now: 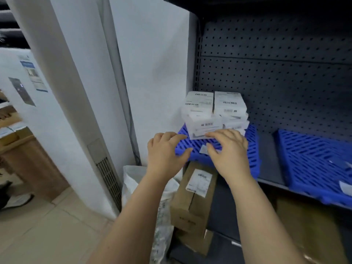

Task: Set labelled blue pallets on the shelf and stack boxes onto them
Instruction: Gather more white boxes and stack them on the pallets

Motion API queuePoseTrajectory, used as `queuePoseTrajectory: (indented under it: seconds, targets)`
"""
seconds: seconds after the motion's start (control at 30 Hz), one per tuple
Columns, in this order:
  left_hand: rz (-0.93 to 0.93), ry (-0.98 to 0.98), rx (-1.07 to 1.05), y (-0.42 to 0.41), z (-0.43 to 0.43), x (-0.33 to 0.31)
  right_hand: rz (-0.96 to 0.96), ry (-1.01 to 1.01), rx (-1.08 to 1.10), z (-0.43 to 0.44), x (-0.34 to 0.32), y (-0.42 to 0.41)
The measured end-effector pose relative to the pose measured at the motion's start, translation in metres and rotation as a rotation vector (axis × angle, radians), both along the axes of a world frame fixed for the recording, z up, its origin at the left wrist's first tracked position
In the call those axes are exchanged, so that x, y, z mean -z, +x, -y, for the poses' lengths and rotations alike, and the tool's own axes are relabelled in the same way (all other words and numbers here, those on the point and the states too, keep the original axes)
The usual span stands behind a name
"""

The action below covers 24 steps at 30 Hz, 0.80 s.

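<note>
- Head view: white boxes point(213, 111) are stacked on the far part of the left blue pallet point(254, 149), which sits on the shelf point(270, 155). The right blue pallet point(314, 161) shows no boxes.
- Step, as judged: squaring the bottom box. Push low and evenly, so the upper tiers don't slide.
- Right hand point(228, 151): fingers straight, tips on the bottom box's near edge; grip open, nothing held.
- Left hand point(164, 149): over the pallet's near-left corner, fingers loosely spread, grip open; contact unclear.
</note>
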<state>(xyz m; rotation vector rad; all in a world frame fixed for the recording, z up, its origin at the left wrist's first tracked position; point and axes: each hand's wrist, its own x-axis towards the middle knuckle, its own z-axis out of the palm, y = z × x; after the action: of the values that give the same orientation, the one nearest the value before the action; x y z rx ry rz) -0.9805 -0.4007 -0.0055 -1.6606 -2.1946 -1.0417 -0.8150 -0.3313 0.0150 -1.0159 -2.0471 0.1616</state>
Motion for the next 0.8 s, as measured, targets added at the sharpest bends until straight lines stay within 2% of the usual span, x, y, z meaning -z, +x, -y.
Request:
queuePoseTrajectory:
  seconds: [0.2, 0.37, 0.5, 0.67, 0.8]
  targets:
    - [0.037, -0.018, 0.093, 0.014, 0.085, 0.045, 0.207, -0.159, 0.141, 0.102, 0.036, 0.024]
    - [0.093, -0.083, 0.153, 0.024, 0.119, 0.033, 0.178, -0.093, 0.23, 0.146, 0.019, 0.042]
    - [0.091, -0.12, 0.28, 0.053, 0.128, 0.024, 0.253, -0.091, 0.253, 0.169, 0.017, 0.065]
    - [-0.02, -0.235, 0.446, 0.111, 0.13, 0.039, 0.391, -0.272, 0.374, 0.198, 0.038, 0.129]
    - [-0.011, -0.299, 0.577, 0.171, 0.134, 0.042, 0.38, -0.364, 0.545, 0.228, 0.037, 0.196]
